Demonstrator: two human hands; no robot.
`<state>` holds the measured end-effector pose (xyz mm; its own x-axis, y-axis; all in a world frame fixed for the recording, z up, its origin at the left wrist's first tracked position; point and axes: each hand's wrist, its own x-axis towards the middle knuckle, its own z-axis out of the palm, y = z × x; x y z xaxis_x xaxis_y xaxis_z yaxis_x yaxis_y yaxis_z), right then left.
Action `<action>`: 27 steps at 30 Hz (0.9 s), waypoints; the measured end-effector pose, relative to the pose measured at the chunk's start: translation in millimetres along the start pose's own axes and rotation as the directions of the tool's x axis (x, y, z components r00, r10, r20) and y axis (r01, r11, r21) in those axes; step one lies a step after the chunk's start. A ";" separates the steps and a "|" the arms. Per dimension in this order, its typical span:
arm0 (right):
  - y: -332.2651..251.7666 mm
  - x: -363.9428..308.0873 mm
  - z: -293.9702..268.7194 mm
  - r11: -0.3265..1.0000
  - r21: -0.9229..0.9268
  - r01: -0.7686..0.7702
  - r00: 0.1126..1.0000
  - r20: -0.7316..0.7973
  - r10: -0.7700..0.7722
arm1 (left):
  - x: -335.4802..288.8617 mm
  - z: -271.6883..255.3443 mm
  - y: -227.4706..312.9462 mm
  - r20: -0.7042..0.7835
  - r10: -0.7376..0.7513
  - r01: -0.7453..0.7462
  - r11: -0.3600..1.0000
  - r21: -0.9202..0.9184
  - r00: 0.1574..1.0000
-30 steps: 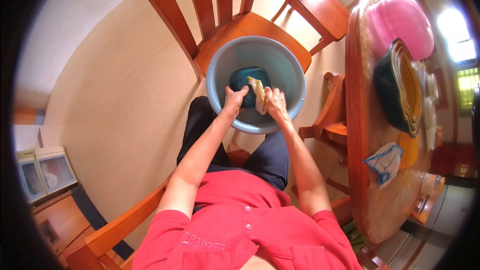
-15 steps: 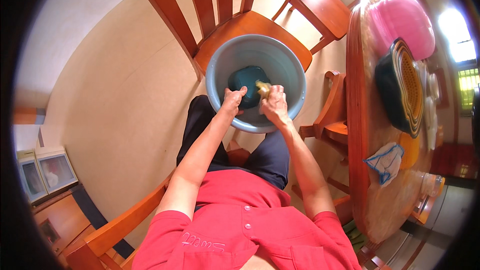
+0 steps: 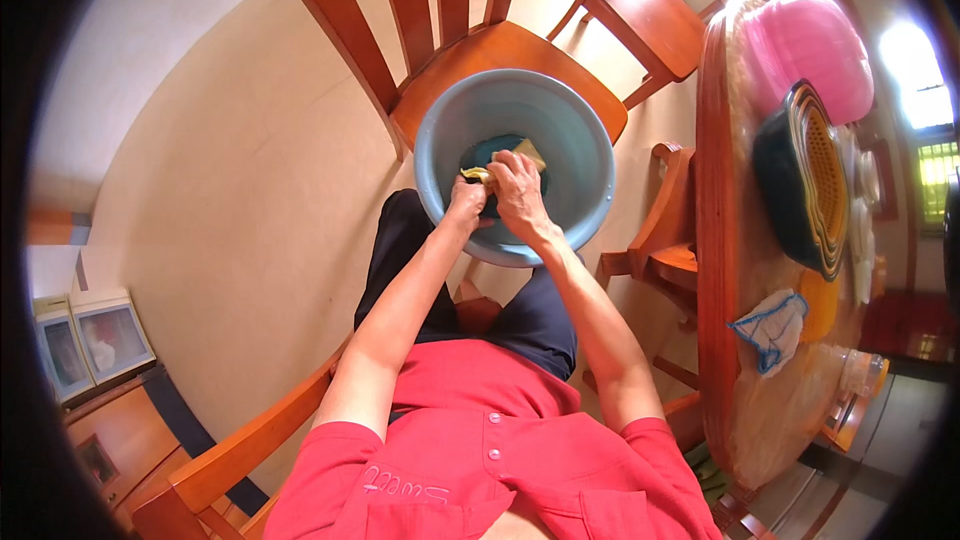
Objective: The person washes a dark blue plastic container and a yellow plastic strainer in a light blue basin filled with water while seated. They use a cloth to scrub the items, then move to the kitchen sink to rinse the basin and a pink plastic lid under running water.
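Observation:
A grey-blue tub (image 3: 575, 120) rests on the wooden chair seat before me. Inside it a dark teal bowl (image 3: 490, 148) shows partly, the rest of it covered by my hands. My left hand (image 3: 465, 205) grips the bowl's near left edge, thumb on top. With its fingers bunched, my right hand (image 3: 518, 190) presses a pale yellow cloth (image 3: 530, 151) against the bowl. A bit of that cloth also sticks out beside my left thumb. The hands are close together, nearly touching.
The tub's wooden chair (image 3: 550, 50) has a slatted back. To the right, a table (image 3: 715, 340) carries a pink basin (image 3: 808, 50), a stack of nested colanders and basins (image 3: 785, 180) and a blue-edged white cloth (image 3: 772, 328). Another chair (image 3: 665, 210) stands by the table.
My right hand has moved left across the bowl with the cloth, toward my left hand. More of the bowl is covered now. My left hand has stayed at its edge.

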<state>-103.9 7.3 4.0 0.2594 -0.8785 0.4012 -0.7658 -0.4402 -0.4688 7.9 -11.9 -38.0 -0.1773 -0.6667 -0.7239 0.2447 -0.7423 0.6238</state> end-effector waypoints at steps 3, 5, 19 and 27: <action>14.7 17.1 4.0 0.994 -0.024 0.103 0.994 0.031 -0.102 | -6.0 4.7 1.6 -0.050 0.037 -0.036 0.999 0.019 0.998; 24.2 26.4 2.0 0.997 -0.015 0.078 0.997 -0.010 -0.078 | -18.8 11.6 10.3 -0.143 0.024 -0.020 0.999 0.032 0.989; 58.0 7.8 -29.1 0.772 -0.171 -0.612 0.763 0.129 0.634 | -26.2 11.3 10.0 -0.136 0.185 -0.173 0.981 0.093 0.973; 41.2 -42.1 -42.4 0.837 -0.375 -0.398 0.870 0.135 0.474 | -24.4 8.5 10.7 -0.157 0.357 -0.329 0.927 0.181 0.921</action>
<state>-171.3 34.1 1.1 -0.0580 -0.9981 0.0206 -0.9652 0.0508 -0.2566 6.6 -4.1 -11.1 0.0738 -0.8686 -0.4900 0.1123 -0.4810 0.8695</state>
